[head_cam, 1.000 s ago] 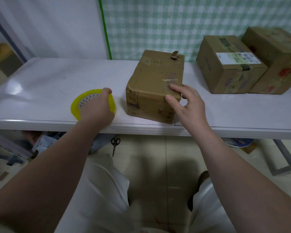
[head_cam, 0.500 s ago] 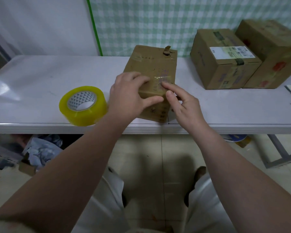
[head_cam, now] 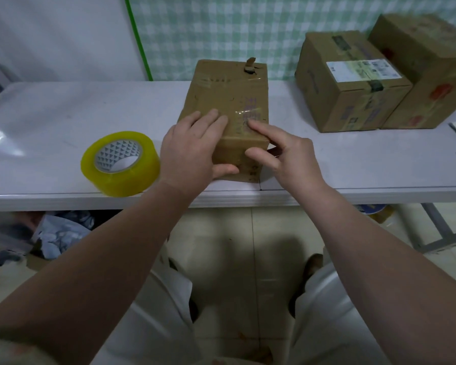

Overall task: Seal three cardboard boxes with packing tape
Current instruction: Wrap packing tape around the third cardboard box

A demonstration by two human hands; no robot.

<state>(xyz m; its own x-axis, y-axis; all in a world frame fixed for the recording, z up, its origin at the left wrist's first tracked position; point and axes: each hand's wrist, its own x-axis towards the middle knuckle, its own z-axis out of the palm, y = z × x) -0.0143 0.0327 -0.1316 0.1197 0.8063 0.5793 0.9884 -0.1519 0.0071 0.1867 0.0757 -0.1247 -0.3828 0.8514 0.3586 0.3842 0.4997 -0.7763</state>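
Head view: you face the near box [head_cam: 227, 93] at 12 o'clock on the white table [head_cam: 50, 119].
Left hand [head_cam: 192, 151]: it has come off the tape roll [head_cam: 120, 163] and now lies on the box's near left corner, fingers straight and flat on top, thumb against the front face.
Right hand [head_cam: 290, 159]: forefinger stretched out, pressing the clear strip [head_cam: 248, 114]; nothing gripped.
Tape roll: lying free at 9 o'clock of the box, just beside it.
Meaning: you appear to be smoothing tape down, not pulling more.
Waiting: two other boxes [head_cam: 350, 85] at 2 o'clock.
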